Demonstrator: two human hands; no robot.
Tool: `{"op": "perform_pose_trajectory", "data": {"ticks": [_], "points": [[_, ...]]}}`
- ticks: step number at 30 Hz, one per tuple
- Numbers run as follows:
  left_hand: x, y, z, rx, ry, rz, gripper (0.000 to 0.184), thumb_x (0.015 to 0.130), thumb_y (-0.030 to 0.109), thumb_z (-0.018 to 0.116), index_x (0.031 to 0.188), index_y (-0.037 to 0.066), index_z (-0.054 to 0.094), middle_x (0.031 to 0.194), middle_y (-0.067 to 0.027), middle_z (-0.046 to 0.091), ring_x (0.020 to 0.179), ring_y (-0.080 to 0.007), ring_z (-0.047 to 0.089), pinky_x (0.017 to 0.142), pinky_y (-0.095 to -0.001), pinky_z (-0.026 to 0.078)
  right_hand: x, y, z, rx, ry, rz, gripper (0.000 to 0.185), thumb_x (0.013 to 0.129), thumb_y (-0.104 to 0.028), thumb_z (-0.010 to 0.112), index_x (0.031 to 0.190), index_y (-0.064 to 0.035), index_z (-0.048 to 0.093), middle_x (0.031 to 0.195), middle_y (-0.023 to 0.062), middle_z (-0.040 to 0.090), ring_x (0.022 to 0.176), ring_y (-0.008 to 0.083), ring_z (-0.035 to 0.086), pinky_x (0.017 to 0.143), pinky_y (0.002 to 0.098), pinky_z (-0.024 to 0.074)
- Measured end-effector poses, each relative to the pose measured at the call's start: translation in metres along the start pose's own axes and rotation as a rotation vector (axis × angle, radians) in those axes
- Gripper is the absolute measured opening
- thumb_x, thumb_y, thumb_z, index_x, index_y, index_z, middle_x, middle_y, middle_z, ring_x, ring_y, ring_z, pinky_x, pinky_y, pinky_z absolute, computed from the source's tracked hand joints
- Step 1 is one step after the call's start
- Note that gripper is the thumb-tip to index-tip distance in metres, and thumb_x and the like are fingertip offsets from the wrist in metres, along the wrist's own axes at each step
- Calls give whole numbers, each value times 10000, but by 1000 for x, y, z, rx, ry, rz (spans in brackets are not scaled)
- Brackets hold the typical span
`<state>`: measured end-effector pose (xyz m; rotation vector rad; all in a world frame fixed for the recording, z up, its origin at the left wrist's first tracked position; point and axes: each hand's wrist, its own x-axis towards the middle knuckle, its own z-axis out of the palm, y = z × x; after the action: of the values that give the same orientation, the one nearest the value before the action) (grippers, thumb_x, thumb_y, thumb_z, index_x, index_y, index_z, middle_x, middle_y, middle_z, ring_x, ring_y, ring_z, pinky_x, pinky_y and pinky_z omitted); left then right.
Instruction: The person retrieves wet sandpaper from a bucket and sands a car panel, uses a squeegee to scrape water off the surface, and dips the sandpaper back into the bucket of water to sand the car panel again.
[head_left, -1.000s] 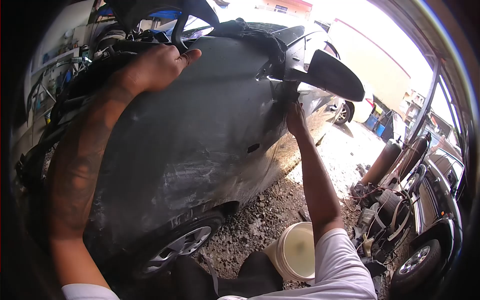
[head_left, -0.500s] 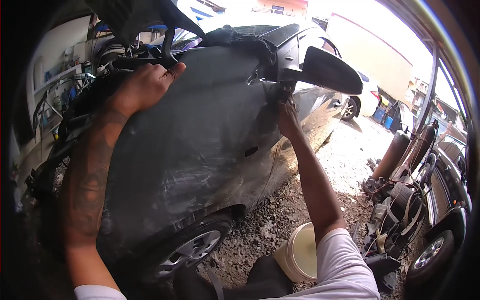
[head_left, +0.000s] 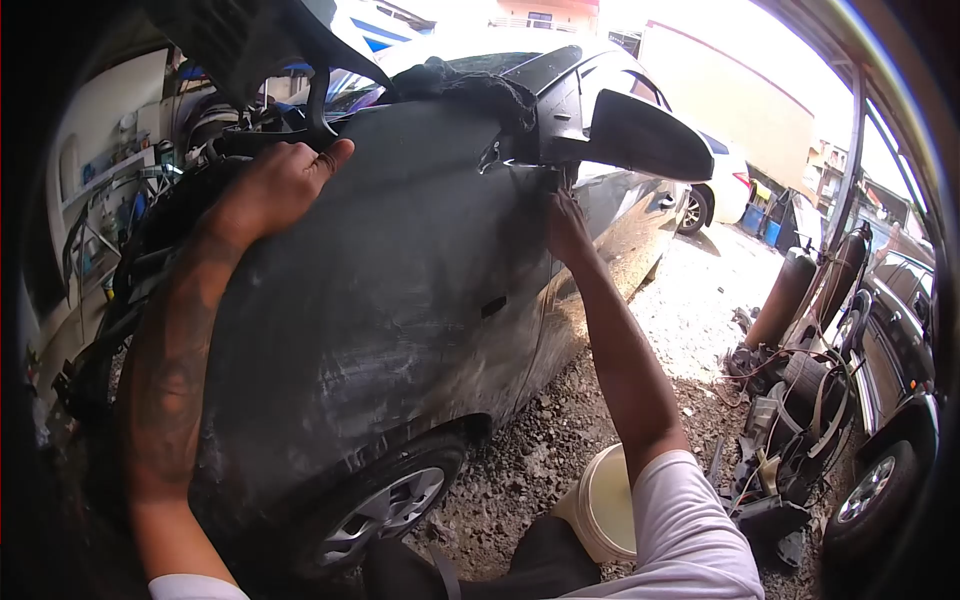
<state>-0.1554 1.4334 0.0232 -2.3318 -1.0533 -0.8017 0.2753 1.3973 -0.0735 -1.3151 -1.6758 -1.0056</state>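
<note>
A dark grey car fender point(head_left: 350, 270), scuffed with pale smears, spreads across the middle. My left hand point(head_left: 280, 185) is at its upper left edge, fingers curled and thumb pointing right, near a curved black bar; what the fingers hold, if anything, is hidden. At the fender's rear edge, just below the black side mirror point(head_left: 650, 135), my right hand point(head_left: 567, 225) presses in with its fingers together. A small dark piece shows at those fingertips, too small to name. A black cloth point(head_left: 465, 90) lies on top of the fender by the windshield.
The raised hood point(head_left: 260, 50) hangs at the upper left. Below my right arm stands a white bucket point(head_left: 605, 500) of cloudy liquid, on gravel near the wheel point(head_left: 390, 505). Gas cylinders point(head_left: 785, 300), hoses and scrap parts lie at right, beside another car point(head_left: 880, 480).
The view has shifted, so the fender, mirror and both hands sit further left in it. Both hands stay near the same parts of the car.
</note>
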Motion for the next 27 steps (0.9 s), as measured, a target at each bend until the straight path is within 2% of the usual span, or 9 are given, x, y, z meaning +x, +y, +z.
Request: {"op": "perform_pose_trajectory", "data": {"ticks": [5, 8, 15, 17, 19, 21, 23, 25, 27], "points": [[-3, 11, -5, -223, 76, -71, 703, 984, 585, 390, 729, -28, 624, 764, -253, 636, 844, -431, 623, 770, -481, 482, 11, -1, -21, 190, -247, 234, 254, 849, -38, 517, 1098, -26, 567, 1189, 250, 585, 1156, 438, 541, 935, 478, 461], [-9, 18, -12, -172, 125, -40, 701, 987, 585, 377, 772, -27, 641, 801, -260, 635, 862, -419, 626, 778, -475, 488, 0, 0, 3, -32, 163, -7, 227, 865, -44, 493, 1079, -23, 563, 1189, 258, 584, 1104, 457, 565, 913, 490, 474], [-10, 3, -10, -54, 120, 176, 644, 988, 572, 393, 1005, -8, 674, 860, -247, 641, 848, -408, 629, 782, -479, 491, 14, -4, -14, -245, -296, 164, 241, 872, -51, 492, 1099, -3, 554, 1233, 306, 542, 1186, 467, 512, 944, 530, 450], [-14, 9, -11, -180, 150, 72, 653, 1024, 539, 308, 1160, -10, 633, 920, -247, 653, 875, -413, 635, 835, -464, 489, 3, -11, -1, -206, 272, -69, 258, 873, -57, 501, 1120, -7, 557, 1186, 278, 574, 1128, 461, 549, 926, 531, 452], [-9, 11, -18, -328, 93, -61, 693, 1024, 553, 270, 1165, -26, 624, 952, -256, 657, 922, -417, 632, 877, -451, 478, 9, 9, -12, -205, 120, -226, 294, 884, -83, 501, 1165, -8, 546, 1297, 259, 526, 1239, 442, 484, 983, 516, 428], [-6, 16, -23, -475, 38, -181, 734, 1025, 566, 232, 1171, -43, 615, 984, -266, 661, 969, -422, 629, 918, -439, 467, 29, 4, -33, -94, -497, 333, 312, 883, -97, 509, 1179, 0, 531, 1370, 235, 485, 1311, 419, 423, 1043, 486, 390], [-12, 21, -27, -443, 52, -240, 834, 998, 633, 200, 1119, -83, 611, 1047, -289, 652, 1070, -427, 600, 975, -423, 435, 10, 6, -10, -133, -385, 212, 328, 868, -89, 517, 1184, -3, 529, 1326, 240, 516, 1252, 419, 478, 1009, 488, 418], [-15, 24, -33, -457, 57, -186, 857, 981, 663, 210, 1096, -83, 617, 1046, -288, 654, 1076, -424, 600, 970, -418, 436, 0, 0, 12, -225, 263, -7, 316, 889, -127, 493, 1179, -9, 533, 1211, 223, 583, 1133, 423, 551, 961, 485, 441], [-15, 23, -31, -469, 42, -115, 881, 964, 693, 220, 1073, -83, 622, 1044, -288, 656, 1082, -422, 599, 964, -412, 438, 8, 14, -10, -226, -81, -69, 366, 932, -209, 423, 1230, -20, 520, 1274, 219, 557, 1163, 416, 544, 964, 472, 444]]}}
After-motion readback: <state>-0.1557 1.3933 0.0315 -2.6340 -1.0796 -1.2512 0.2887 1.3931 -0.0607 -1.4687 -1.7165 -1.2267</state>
